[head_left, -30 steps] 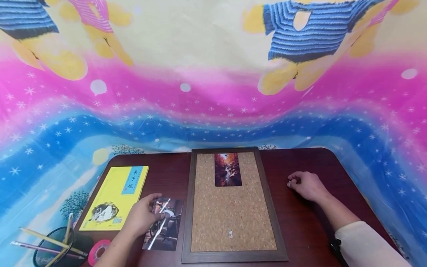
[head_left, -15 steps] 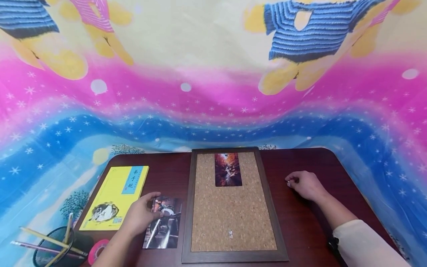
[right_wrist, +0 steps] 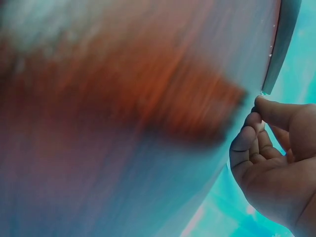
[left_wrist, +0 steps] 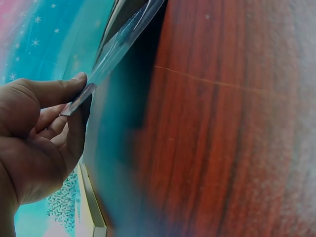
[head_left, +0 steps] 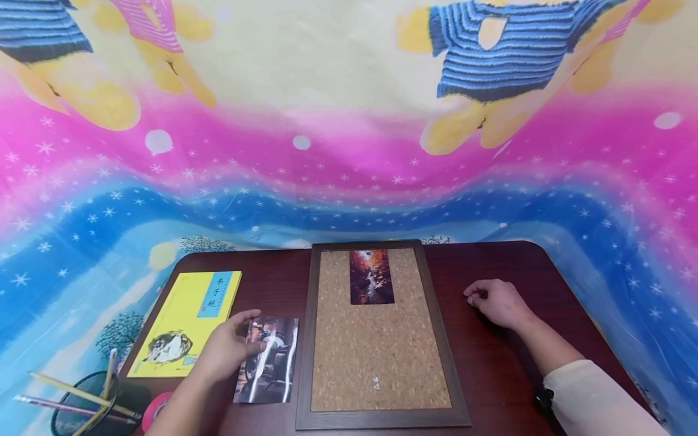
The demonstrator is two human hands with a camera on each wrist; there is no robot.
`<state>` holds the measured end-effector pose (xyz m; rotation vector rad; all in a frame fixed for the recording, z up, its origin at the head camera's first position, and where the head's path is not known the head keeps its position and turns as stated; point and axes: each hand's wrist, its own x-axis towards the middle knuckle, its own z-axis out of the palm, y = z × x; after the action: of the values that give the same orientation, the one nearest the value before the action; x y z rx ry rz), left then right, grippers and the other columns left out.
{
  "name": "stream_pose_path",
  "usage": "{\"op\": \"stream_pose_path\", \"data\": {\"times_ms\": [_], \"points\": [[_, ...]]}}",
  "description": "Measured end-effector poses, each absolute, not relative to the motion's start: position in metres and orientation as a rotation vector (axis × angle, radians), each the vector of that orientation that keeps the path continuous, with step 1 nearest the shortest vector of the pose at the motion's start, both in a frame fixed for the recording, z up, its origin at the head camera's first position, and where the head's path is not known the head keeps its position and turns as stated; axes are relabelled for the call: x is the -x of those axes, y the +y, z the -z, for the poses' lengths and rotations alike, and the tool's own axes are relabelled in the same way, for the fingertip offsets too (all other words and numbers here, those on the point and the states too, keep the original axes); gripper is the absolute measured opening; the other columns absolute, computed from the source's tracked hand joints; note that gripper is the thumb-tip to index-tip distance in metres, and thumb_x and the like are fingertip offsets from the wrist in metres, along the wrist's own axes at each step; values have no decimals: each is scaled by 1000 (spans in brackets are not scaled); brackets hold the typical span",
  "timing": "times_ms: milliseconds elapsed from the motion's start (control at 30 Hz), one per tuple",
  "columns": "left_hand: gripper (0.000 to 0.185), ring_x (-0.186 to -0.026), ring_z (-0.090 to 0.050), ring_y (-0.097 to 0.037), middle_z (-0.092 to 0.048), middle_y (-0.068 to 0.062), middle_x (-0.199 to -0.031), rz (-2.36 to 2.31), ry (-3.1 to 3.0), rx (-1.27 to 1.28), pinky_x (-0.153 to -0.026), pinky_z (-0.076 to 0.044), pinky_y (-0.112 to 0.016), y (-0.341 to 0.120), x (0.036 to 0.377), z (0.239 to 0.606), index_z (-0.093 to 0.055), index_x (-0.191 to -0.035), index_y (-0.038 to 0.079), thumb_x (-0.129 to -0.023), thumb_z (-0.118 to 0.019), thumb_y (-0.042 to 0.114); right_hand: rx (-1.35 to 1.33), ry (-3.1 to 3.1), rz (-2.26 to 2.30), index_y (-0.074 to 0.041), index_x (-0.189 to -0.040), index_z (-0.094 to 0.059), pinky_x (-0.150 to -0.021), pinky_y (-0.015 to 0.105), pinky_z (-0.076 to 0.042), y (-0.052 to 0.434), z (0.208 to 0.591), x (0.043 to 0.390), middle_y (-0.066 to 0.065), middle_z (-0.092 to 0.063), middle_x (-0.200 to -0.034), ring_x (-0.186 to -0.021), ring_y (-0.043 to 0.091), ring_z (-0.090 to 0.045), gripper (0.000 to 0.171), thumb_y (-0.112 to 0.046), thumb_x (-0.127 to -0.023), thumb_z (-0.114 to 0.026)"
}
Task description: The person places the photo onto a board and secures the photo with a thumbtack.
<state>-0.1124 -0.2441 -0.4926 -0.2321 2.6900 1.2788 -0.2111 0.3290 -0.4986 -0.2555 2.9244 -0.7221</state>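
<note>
Left hand (head_left: 225, 350) grips glossy photo (head_left: 277, 372) at left edge; photo held above table (head_left: 485, 378), between yellow book (head_left: 174, 315) and corkboard (head_left: 382, 345). Right hand (head_left: 501, 304), right of corkboard, pinches small pale item (head_left: 469, 299), kind unclear.

A dark reddish-brown, wood-grained table (head_left: 485, 369) with rounded far corners is backed by a cloth backdrop (head_left: 349, 115) banded in cream, pink and blue. White snowflakes (head_left: 397, 180) and yellow figures in striped tops (head_left: 480, 79) are printed on it.
</note>
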Motion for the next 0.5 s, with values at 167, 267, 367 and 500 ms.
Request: {"op": "stream_pose_path", "data": {"times_ms": [167, 267, 367, 500], "points": [[70, -54, -55, -19, -57, -12, -124, -1358, 2625, 233, -48, -46, -32, -244, 114, 489, -51, -137, 18, -74, -82, 13, 256, 2931, 739, -17, -99, -72, -67, 34, -46, 326, 495, 208, -4, -66, -87, -79, 15, -58, 10, -16, -92, -65], [72, -63, -61, -20, -53, -13, -133, -1378, 2610, 219, -52, -50, -33, -243, 116, 486, -50, -138, 17, -74, -83, 15, 262, 2933, 749, -17, -99, -72, -67, 34, -46, 324, 493, 206, -4, -66, -88, -79, 14, -58, 10, -17, -91, -65], [72, -70, -64, -20, -53, -13, -133, -1392, 2608, 204, -56, -52, -34, -242, 117, 484, -50, -138, 18, -73, -84, 18, 275, 2934, 767, -16, -99, -72, -67, 34, -46, 322, 490, 204, -4, -67, -88, -80, 14, -59, 10, -17, -91, -65], [73, -78, -67, -18, -54, -13, -132, -1433, 2585, 190, -61, -54, -34, -239, 119, 484, -51, -137, 19, -73, -84, 19, 278, 2937, 795, -17, -99, -72, -67, 33, -47, 318, 487, 202, -4, -68, -88, -80, 14, -60, 10, -17, -91, -66]]}}
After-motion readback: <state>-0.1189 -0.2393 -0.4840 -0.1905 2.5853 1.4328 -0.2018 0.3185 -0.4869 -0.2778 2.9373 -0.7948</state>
